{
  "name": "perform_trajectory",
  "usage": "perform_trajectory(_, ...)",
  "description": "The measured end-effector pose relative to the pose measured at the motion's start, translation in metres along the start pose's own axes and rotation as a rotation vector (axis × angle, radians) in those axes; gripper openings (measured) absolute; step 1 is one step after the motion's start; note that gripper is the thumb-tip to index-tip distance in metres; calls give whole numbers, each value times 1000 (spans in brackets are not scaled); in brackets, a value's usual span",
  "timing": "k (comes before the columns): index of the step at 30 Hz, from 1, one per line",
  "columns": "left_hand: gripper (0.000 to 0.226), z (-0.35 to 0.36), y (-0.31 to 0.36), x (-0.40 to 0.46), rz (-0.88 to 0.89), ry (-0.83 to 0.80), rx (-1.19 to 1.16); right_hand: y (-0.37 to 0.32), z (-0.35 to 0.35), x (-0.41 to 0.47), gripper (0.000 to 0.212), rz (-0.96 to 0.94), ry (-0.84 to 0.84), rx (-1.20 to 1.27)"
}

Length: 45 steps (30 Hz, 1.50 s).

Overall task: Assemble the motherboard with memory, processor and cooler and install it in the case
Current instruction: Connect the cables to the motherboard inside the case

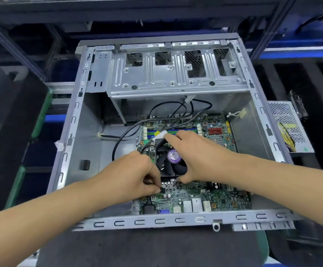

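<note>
An open grey metal case (72, 128) lies flat with the green motherboard (205, 195) inside it. A black fan cooler (171, 162) with a purple centre sticker sits on the board. My right hand (195, 157) grips the cooler, fingers curled over its far edge and thumb at its near edge. My left hand (137, 170) pinches a small dark item, too small to identify, at the cooler's near left corner on the board. Memory slots (183, 129) run along the board's far side; I cannot tell whether sticks are in them.
Black cables (126, 134) loop from the case's left wall and drive cage (176, 74) over the board's far edge. A power supply (289, 126) with yellow wires lies outside to the right. Dark foam trays flank the case on both sides.
</note>
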State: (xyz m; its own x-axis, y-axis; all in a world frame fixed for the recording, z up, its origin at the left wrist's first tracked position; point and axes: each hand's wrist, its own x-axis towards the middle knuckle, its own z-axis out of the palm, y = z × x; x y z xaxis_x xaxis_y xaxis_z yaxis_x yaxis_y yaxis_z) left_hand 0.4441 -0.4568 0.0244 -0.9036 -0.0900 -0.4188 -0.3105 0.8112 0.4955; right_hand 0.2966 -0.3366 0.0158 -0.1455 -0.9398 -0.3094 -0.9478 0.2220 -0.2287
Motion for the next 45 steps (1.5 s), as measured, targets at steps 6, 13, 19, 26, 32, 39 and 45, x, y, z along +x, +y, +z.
perform_trajectory(6, 6, -1, 0, -2, 11, 9, -21, 4, -5, 12, 100, -9, 22, 19)
perform_trajectory(13, 5, 2, -3, 3, -69, 52, -29, 14, -5, 24, 106, -11, 60, 48)
perform_trajectory(19, 4, 6, -10, 9, -126, 70, 43, 20, -2, 25, 106, -15, 77, 83)
perform_trajectory(26, 6, 12, -13, 7, -128, -14, 121, 23, 1, 26, 108, -20, 86, 87)
perform_trajectory(32, 9, 18, -8, 11, -110, 12, 292, 23, 3, 25, 106, -23, 103, 84)
perform_trajectory(39, 5, 17, -6, 14, -125, 13, 282, 22, 2, 26, 109, -21, 94, 85)
perform_trajectory(45, 5, 17, -7, 14, -109, 14, 279, 22, 3, 27, 109, -20, 106, 74)
